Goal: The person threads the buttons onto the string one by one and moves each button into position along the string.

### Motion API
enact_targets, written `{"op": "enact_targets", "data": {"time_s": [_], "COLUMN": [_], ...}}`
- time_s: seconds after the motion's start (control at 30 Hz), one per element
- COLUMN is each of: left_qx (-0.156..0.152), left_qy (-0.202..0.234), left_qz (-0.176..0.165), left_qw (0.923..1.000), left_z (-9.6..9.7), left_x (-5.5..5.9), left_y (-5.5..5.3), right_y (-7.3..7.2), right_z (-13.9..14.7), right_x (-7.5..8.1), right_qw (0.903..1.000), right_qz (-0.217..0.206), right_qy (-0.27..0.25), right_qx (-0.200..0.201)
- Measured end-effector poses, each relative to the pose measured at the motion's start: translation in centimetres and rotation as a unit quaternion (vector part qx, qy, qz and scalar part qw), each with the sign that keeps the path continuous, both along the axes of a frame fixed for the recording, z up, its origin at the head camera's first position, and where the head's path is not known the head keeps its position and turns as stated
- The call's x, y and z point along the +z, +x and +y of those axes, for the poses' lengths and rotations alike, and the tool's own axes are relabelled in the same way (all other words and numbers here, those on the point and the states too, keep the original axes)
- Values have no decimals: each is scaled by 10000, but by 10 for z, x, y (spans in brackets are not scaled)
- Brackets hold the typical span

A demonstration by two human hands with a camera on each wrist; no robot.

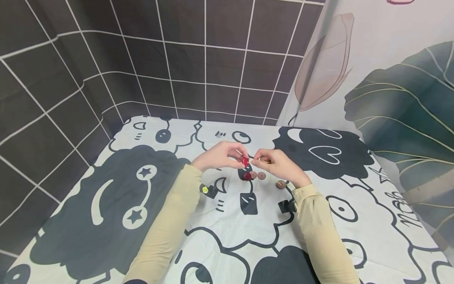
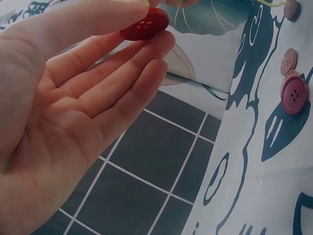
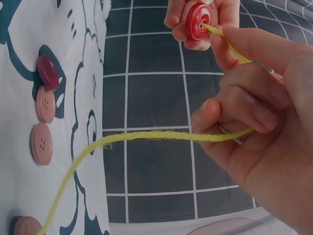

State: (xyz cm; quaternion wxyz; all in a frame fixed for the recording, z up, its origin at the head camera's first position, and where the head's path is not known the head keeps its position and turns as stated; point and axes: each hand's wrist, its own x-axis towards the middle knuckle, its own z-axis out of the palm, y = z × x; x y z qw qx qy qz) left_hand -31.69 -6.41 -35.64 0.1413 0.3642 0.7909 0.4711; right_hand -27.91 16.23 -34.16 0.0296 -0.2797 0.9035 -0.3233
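A red four-hole button (image 2: pixel 145 25) is pinched between the thumb and fingers of my left hand (image 1: pixel 227 155), its face turned toward the right. My right hand (image 1: pixel 278 163) pinches the end of a yellow yarn (image 3: pixel 155 136) right at one of the holes. From the curled right fingers the yarn runs down to a pink button (image 1: pixel 281 184) on the cloth. A dark red button (image 3: pixel 48 71) and two pink buttons (image 3: pixel 42 144) lie in a row below the hands, the dark red one overlapping its neighbour.
A white cloth (image 1: pixel 262 232) with dark cartoon drawings covers the table. Near my left forearm lies a small yellow piece (image 1: pixel 205 190). A dark tiled wall (image 1: pixel 184 59) stands behind, and a leaf-patterned curtain (image 1: pixel 408 102) hangs at the right.
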Motion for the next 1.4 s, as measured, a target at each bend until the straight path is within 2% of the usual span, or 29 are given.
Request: {"op": "enact_targets", "data": {"time_s": [0.77, 1.13, 1.4], "left_qx": [-24, -179, -210], "left_qy": [-38, -69, 111], "left_qz": [-63, 271, 241], "left_qw": [10000, 9994, 9994], "left_z": [2, 3, 4], "left_x": [0, 2, 2], "left_y": [1, 1, 2], "right_y": [-1, -2, -2], "right_z": [0, -1, -1], "right_x": [0, -2, -3], "right_qw": [10000, 10000, 10000], "right_qz": [5, 9, 80], "right_qy": [39, 15, 0], "right_qx": [-19, -48, -11]}}
